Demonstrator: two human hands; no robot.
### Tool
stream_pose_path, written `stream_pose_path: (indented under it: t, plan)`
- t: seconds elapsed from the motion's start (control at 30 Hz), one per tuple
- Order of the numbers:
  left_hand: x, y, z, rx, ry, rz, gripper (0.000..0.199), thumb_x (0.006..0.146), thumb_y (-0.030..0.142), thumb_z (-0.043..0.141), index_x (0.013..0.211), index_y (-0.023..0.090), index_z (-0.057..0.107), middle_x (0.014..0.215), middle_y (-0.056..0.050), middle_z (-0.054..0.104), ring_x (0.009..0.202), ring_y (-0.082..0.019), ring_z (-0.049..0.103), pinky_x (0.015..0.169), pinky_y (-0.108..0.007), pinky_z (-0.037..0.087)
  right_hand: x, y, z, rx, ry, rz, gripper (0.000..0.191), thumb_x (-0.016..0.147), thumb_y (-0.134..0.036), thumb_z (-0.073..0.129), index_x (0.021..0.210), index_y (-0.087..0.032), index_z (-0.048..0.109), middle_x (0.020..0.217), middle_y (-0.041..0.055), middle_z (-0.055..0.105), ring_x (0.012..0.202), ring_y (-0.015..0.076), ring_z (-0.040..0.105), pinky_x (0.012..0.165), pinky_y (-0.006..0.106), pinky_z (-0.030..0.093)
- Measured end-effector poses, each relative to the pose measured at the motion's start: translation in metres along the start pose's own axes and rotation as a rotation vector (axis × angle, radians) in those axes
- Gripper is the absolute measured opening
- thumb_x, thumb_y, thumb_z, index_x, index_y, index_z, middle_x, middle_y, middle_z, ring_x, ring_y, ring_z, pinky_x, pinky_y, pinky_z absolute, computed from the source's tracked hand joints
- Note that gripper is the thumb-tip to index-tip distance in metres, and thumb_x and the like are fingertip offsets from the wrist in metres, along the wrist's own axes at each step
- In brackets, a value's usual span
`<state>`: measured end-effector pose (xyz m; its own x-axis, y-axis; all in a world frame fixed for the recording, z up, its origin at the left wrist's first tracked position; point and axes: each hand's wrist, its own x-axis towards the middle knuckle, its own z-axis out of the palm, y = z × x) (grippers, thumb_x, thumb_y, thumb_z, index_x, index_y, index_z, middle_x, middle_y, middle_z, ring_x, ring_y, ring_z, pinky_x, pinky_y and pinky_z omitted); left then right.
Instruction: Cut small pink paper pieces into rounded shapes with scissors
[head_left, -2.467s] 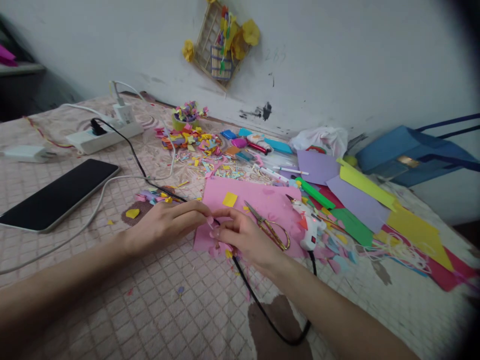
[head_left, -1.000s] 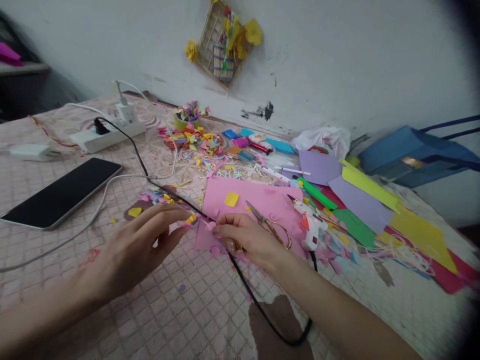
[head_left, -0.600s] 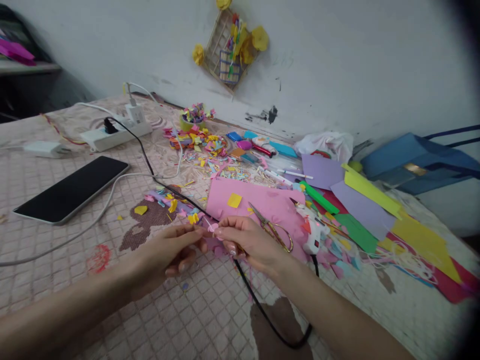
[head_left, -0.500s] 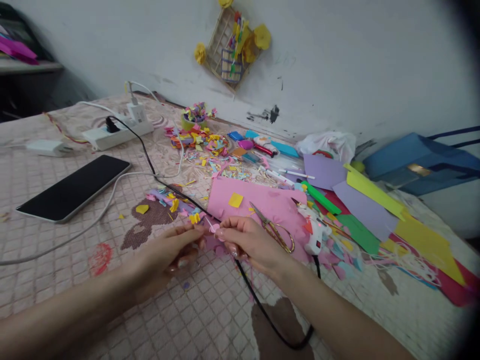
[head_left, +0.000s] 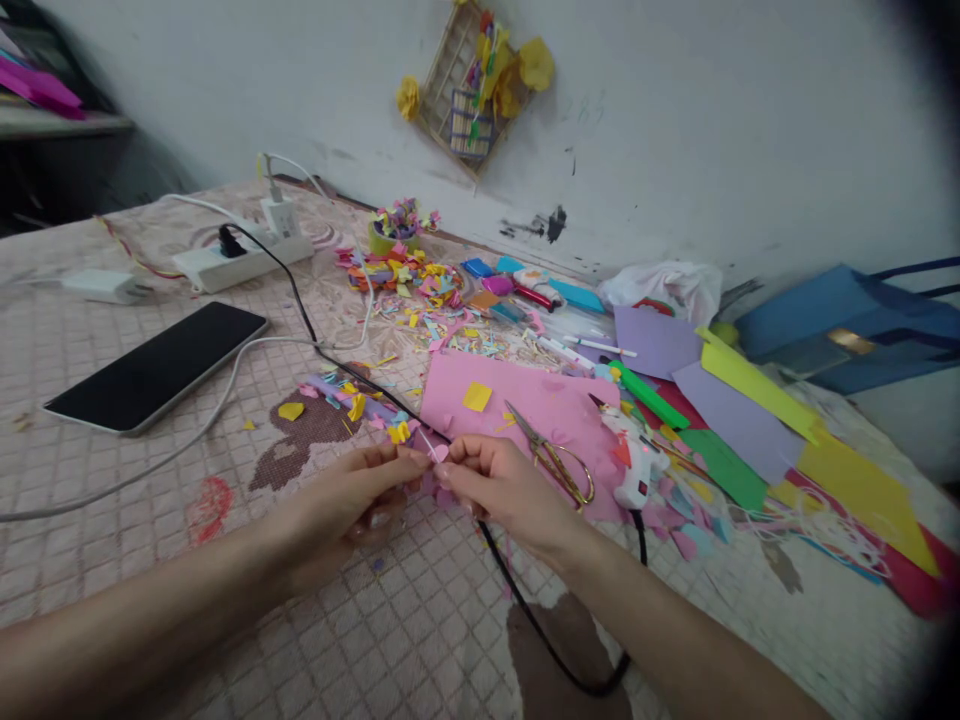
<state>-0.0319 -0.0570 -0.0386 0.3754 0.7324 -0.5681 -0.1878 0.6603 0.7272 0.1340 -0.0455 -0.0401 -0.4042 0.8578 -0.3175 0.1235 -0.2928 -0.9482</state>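
Observation:
Both hands meet above the quilted tablecloth. My right hand (head_left: 499, 490) is closed in a pinch on a small pink paper piece (head_left: 442, 453). A thin white strip (head_left: 428, 444) stands out beside that piece. My left hand (head_left: 375, 495) is pinched too, its fingertips touching the near side of the same pink piece. Just behind the hands is a pink sheet (head_left: 450, 385) with a yellow square (head_left: 478, 397) on it. Gold-handled scissors (head_left: 559, 460) lie open on the sheet, right of my right hand. Yellow and purple cut pieces (head_left: 400, 432) lie behind my left fingers.
A black cable (head_left: 517, 575) runs under the hands to a white glue gun (head_left: 636, 465). On the left are a dark tablet (head_left: 161, 365) and a power strip (head_left: 240, 262). Coloured sheets (head_left: 735, 415), a blue bag (head_left: 847, 330) and a bowl of cut pieces (head_left: 391, 238) stand around.
The whole view has shifted slightly, so things sit a little further right. Both hands keep their pinch on the pink piece, with the fingertips barely moved.

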Motion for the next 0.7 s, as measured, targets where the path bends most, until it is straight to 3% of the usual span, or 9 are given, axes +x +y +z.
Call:
stream_pose_path:
  t: [0.27,0.47,0.7]
  plan:
    - [0.002,0.001,0.006,0.070,0.073,0.019,0.027,0.073,0.037,0.065,0.066,0.018,0.047,0.046,0.010,0.038,0.036,-0.003,0.022,0.035,-0.017,0.008,-0.002,-0.003,-0.007,-0.123,-0.012,-0.033,0.009,0.080,-0.023,0.056,0.075,-0.016,0.057,0.057,-0.0059,0.047,0.044,0.0058,0.040,0.042,0.018,0.030]
    - [-0.001,0.002,0.003,0.129,0.077,0.067,0.023,0.074,0.037,0.063,0.070,0.019,0.050,0.046,0.010,0.039,0.037,-0.004,0.025,0.035,-0.015,0.011,-0.006,-0.004,-0.017,-0.361,0.074,-0.125,0.006,0.080,-0.020,0.056,0.080,-0.016,0.061,0.059,-0.0037,0.051,0.051,0.0085,0.045,0.046,0.019,0.032]
    - [-0.004,0.005,0.004,0.130,0.038,0.024,0.018,0.077,0.034,0.062,0.076,0.016,0.059,0.046,0.007,0.047,0.035,-0.003,0.028,0.032,-0.014,0.013,-0.006,-0.006,-0.020,-0.109,-0.002,-0.052,0.013,0.080,-0.030,0.059,0.078,-0.017,0.058,0.054,-0.0064,0.046,0.044,0.0064,0.040,0.040,0.018,0.027]
